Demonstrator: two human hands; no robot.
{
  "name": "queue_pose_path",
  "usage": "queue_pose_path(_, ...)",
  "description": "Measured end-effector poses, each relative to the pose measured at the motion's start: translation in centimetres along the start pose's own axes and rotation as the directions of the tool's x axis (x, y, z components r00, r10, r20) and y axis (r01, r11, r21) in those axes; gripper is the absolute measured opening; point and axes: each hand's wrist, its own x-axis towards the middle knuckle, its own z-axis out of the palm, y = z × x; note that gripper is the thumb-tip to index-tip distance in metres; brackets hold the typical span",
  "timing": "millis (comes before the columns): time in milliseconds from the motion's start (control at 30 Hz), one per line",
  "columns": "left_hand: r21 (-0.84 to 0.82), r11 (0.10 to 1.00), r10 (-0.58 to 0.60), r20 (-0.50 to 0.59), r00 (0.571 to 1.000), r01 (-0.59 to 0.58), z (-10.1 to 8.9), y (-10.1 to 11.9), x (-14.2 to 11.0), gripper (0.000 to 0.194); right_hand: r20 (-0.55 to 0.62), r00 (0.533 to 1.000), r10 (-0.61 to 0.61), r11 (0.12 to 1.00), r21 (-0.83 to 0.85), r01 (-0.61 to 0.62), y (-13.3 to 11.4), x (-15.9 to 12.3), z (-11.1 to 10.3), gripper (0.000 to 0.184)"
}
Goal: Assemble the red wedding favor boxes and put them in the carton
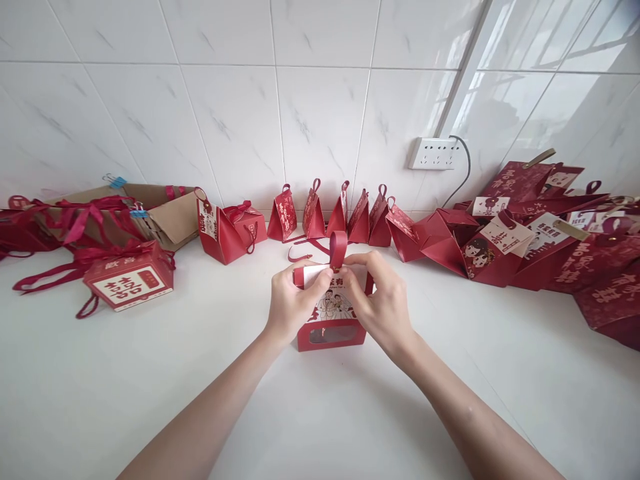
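A red gift box (332,336) with a clear window and a printed couple on its white panel stands upright on the white table in front of me. My left hand (296,297) pinches its top edge from the left, thumb on the front. From the right, my right hand (380,297) grips the same edge, its thumb near the middle. Between my fingertips rises a red strap loop (339,249) at the top of the box. My fingers partly cover the box's upper sides and the strap's base.
Several small red boxes with loops (313,217) line the tiled wall. A pile of red boxes (540,247) lies right. At left are a cardboard box (175,220) holding red ribbons and a hexagonal red box (131,280). A power strip (434,154) hangs on the wall.
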Motion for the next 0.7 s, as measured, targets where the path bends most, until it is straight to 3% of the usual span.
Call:
queue_pose_path(200,-0.021,1.0,0.005,0.007,1.0,-0.005,-0.07,0.13,-0.14,0.014,0.043,0.999,0.014,0.999,0.041,-0.016,0.22,0.08,-0.27,0.009)
queue_pose_path(333,-0.028,1.0,-0.007,0.016,1.0,0.008,-0.08,0.19,-0.08,0.014,0.081,0.996,-0.048,0.998,0.04,0.045,0.58,0.01,-0.35,0.015)
queue_pose_path(700,-0.133,0.99,-0.038,0.095,0.995,0.05,-0.25,0.1,0.02,0.017,0.045,0.997,-0.055,0.998,0.0,0.055,0.83,0.08,0.06,0.009)
